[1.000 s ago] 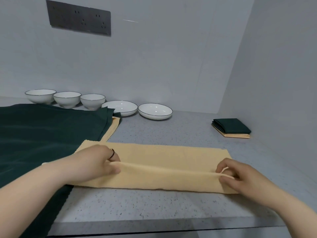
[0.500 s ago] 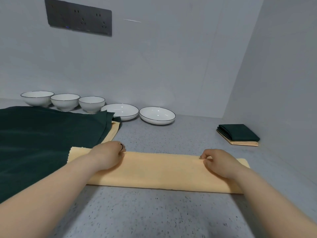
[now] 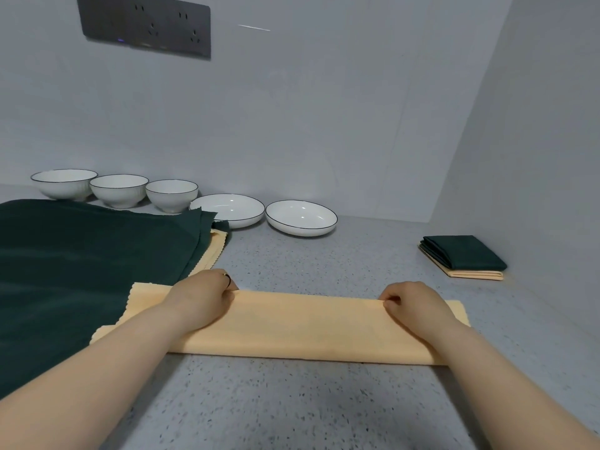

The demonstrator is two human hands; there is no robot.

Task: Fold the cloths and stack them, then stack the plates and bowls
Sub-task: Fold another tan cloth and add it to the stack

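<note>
Now both hands, left hand (image 3: 203,295) and right hand (image 3: 414,303), pinch the far edge of the pale yellow cloth strip (image 3: 308,323) lying folded on the speckled grey counter (image 3: 292,401), where an uneven release could skew the layers.

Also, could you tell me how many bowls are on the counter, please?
3, in a row along the back wall: the left bowl, the middle bowl, and the right bowl next to a plate. None seems hidden.
</note>
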